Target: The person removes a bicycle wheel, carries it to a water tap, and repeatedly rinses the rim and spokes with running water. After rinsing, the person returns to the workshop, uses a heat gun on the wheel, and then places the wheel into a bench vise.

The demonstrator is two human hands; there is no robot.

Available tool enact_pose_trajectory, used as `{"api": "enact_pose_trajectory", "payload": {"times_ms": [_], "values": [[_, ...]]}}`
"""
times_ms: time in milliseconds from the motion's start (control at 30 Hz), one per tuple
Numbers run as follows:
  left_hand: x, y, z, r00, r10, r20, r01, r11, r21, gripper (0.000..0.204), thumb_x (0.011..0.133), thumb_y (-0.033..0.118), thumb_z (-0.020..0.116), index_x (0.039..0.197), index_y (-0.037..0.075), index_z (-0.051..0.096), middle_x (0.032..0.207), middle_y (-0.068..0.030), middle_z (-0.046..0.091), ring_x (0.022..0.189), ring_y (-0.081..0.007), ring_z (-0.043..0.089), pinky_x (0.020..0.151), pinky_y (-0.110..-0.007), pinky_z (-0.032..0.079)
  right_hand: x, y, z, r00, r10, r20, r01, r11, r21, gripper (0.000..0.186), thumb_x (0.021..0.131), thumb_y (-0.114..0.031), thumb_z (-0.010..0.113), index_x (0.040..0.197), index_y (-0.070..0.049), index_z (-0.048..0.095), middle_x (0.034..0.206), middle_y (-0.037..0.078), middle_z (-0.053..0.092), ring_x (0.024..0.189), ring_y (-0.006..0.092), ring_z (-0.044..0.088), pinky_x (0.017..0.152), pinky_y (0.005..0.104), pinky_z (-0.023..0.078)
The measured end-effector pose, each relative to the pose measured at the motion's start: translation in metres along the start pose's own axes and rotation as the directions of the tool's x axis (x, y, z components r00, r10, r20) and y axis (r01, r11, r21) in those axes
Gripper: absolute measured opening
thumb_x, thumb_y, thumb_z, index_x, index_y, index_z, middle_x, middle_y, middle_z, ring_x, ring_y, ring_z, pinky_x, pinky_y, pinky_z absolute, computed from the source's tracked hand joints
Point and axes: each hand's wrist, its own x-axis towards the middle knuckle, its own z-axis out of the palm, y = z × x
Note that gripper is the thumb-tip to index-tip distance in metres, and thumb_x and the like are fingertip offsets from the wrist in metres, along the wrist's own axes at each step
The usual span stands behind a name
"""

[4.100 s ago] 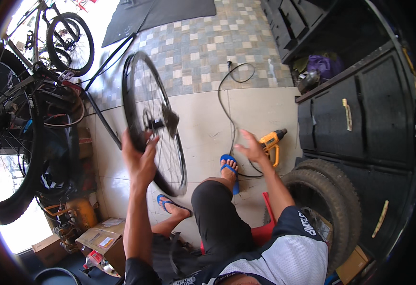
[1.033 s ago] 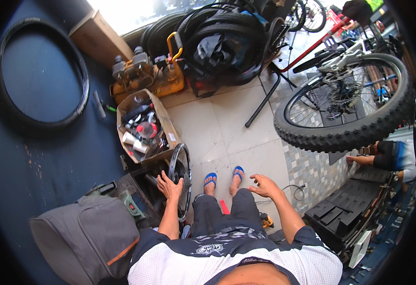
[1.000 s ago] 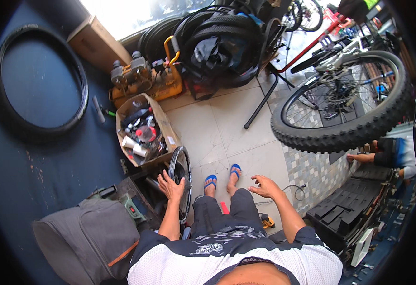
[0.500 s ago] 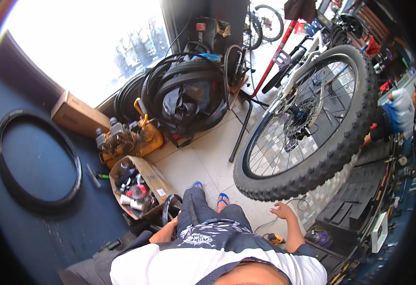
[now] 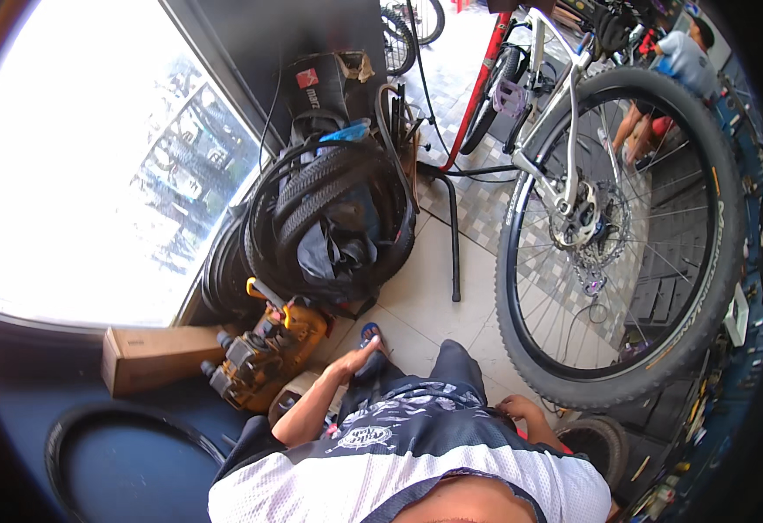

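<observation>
Lower left of the frame: a bare black rubber tyre point(image 5: 120, 436) lies flat on the dark floor. Just above it sits a long brown cardboard box point(image 5: 159, 356), and to its right a yellow and black case of tools and bottles point(image 5: 268, 349) stands against the wall below the bright window.

Centre left: a stack of black knobbly bicycle tyres point(image 5: 329, 218) leans upright, with dark bags pushed into its middle.

Lower centre: the person sits with dark trousers and a patterned jersey filling the bottom edge. The left hand point(image 5: 355, 356) reaches forward at the left knee, fingers extended and lying on the dark trouser cloth; the grip appears open, holding nothing visible. A blue sandal point(image 5: 370, 331) shows just beyond the fingertips on the pale tiled floor point(image 5: 425, 296).

Centre: a black bicycle stand leg point(image 5: 453, 244) rises from the tiles.

Lower centre right: the right hand point(image 5: 521, 408) rests by the right hip, fingers curled downward; whether the grip holds anything cannot be told.

Right: a large spoked bicycle wheel with black knobbly tyre and disc rotor point(image 5: 612, 235) stands upright, mounted in a white frame, near the right hand but not touching it. A small black tyre point(image 5: 603, 440) lies below it.

Upper right: another person point(image 5: 673, 65) sits, well apart.
</observation>
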Motion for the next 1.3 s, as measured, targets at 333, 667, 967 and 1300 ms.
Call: {"api": "enact_pose_trajectory", "payload": {"times_ms": [333,667,967,1300], "values": [[-0.135,0.372,-0.222,-0.058,0.948,-0.314,-0.487,0.248,0.837,0.068,0.088,0.045,0.076,0.136,0.001,0.058,0.146,-0.0358,0.045,0.142,-0.0504,0.037,0.117,-0.052,0.034,0.046,-0.244,-0.024,0.861,-0.448,-0.24,0.405,0.89,-0.208,0.052,0.093,-0.042,0.066,0.132,-0.008,0.062,0.113,0.017,0.073,0.104,0.0334,0.07,0.09,0.0429,0.054],[-0.258,0.64,-0.378,-0.756,0.611,0.236,0.37,0.1,0.924,0.062,0.089,0.045,0.075,0.143,0.023,0.054,0.158,-0.0273,0.033,0.148,-0.0497,0.027,0.115,-0.065,0.028,0.117,-0.685,-0.241,0.319,-0.707,-0.631,0.778,0.575,-0.251,0.055,0.089,-0.031,0.071,0.135,-0.007,0.053,0.127,0.018,0.063,0.121,0.0359,0.059,0.101,0.0471,0.049],[-0.215,0.742,-0.534,-0.564,0.788,0.246,0.7,0.298,0.648,0.071,0.096,0.06,0.059,0.157,0.033,0.036,0.16,-0.0198,0.034,0.15,-0.0371,0.031,0.118,-0.063,0.025,0.283,-0.883,-0.325,0.649,-0.519,-0.556,0.589,0.806,-0.066,0.067,0.086,-0.036,0.075,0.139,-0.006,0.048,0.123,0.023,0.065,0.116,0.0394,0.062,0.099,0.0495,0.049],[-0.215,0.748,-0.535,-0.544,0.774,0.324,0.778,0.321,0.54,0.077,0.091,0.064,0.064,0.155,0.027,0.042,0.154,-0.0154,0.044,0.143,-0.0325,0.044,0.114,-0.058,0.037,0.237,-0.885,-0.48,0.098,-0.107,-0.989,0.78,0.625,0.01,0.06,0.098,-0.056,0.058,0.099,0.004,0.067,0.086,0.028,0.069,0.084,0.0478,0.067,0.072,0.051,0.05]]}}
